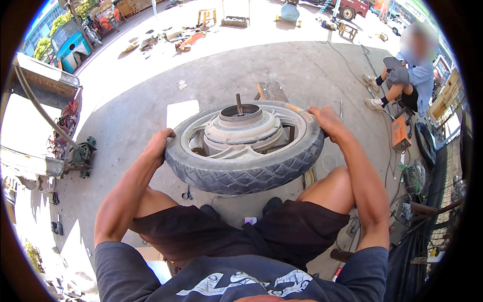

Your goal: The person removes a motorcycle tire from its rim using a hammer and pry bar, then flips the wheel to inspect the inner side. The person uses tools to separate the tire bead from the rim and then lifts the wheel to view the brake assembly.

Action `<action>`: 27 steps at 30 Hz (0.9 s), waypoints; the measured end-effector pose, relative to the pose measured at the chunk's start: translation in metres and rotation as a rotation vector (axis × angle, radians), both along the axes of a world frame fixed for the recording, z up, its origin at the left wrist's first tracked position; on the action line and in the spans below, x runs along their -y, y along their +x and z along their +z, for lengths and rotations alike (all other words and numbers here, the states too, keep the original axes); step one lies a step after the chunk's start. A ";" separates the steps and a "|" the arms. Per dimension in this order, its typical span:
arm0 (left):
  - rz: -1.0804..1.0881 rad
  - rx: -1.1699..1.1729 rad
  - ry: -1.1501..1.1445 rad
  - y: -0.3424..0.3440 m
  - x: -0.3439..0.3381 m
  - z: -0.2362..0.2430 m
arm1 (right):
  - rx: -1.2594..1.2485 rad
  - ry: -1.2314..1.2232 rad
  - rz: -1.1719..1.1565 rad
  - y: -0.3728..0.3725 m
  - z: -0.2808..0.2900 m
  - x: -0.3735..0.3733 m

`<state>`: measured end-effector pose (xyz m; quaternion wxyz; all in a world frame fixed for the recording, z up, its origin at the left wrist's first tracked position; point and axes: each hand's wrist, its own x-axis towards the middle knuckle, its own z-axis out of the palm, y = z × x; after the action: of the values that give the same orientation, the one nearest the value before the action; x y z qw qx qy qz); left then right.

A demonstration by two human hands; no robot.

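Note:
A motor scooter wheel (246, 175) with a black treaded tyre and a dusty grey rim is held up before me, above my knees. At its middle sits a bulky round hub (243, 135), with a metal axle (239, 104) sticking up. My left hand (162, 143) is closed round the tyre's left edge. On the far right edge, my right hand (328, 121) grips the tyre near a brownish patch on the rim. The undersides of both grips are hidden. Just behind the wheel, a wooden board or stool top (272, 92) shows partly.
A seated person (415, 75) is at the right, beside an orange box (400, 134) and cables on the floor. A metal cart (45, 146) stands at the left. Flat white sheet (182, 112) lies behind the wheel. Scattered parts (166, 40) and a wooden stool (207, 17) are farther off.

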<state>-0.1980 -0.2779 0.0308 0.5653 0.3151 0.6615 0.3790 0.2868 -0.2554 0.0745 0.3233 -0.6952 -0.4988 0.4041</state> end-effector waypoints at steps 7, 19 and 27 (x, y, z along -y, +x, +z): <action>-0.024 0.007 -0.022 0.003 0.003 0.018 | 0.047 0.005 -0.029 -0.002 0.021 -0.007; -0.013 0.138 0.072 -0.018 -0.015 0.014 | -0.017 -0.056 -0.061 -0.024 0.067 -0.045; 0.036 0.161 0.189 -0.012 -0.027 0.031 | 0.119 -0.134 0.159 -0.016 0.101 -0.091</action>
<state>-0.2101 -0.2508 0.0615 0.5775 0.3235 0.5809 0.4737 0.2706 -0.1644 0.1759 0.2127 -0.6964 -0.5425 0.4190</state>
